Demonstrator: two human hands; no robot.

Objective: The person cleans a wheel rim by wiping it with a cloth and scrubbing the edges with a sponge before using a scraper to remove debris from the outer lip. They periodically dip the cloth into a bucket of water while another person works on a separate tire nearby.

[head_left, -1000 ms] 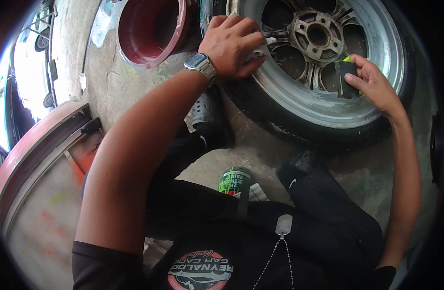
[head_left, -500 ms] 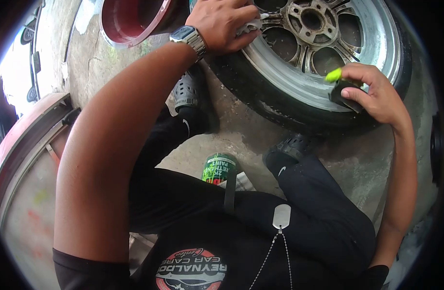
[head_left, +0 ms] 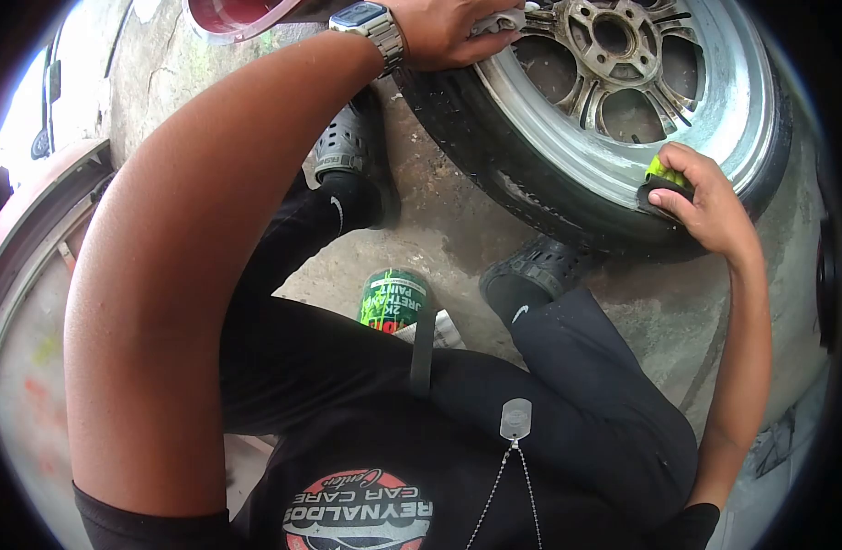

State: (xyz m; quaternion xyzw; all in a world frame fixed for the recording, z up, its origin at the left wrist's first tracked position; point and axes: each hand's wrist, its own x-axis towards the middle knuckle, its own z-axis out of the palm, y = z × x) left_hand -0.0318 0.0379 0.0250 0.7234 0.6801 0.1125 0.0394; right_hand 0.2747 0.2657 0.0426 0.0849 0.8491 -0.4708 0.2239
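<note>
In the head view, the wheel (head_left: 568, 147) lies beyond the person's shoes (head_left: 536, 266). The left hand (head_left: 435, 35) pinches a pale rag (head_left: 497, 22) at its edge, perhaps for steadiness; the right hand (head_left: 714, 209) pinches a dark pad (head_left: 667, 191) at the rim, seemingly for control.

left arm (head_left: 178, 229) was bent, left hand (head_left: 444, 32) was closed | right arm (head_left: 740, 357) was reaching forward, right hand (head_left: 710, 202) was pinching, thumb (head_left: 669, 199) opposite bent fingers (head_left: 685, 161)

Black logo shirt (head_left: 361, 509), silver-banded watch (head_left: 375, 26), metal tag (head_left: 515, 419) on bead chain (head_left: 495, 486), grey clogs (head_left: 341, 145)
</note>
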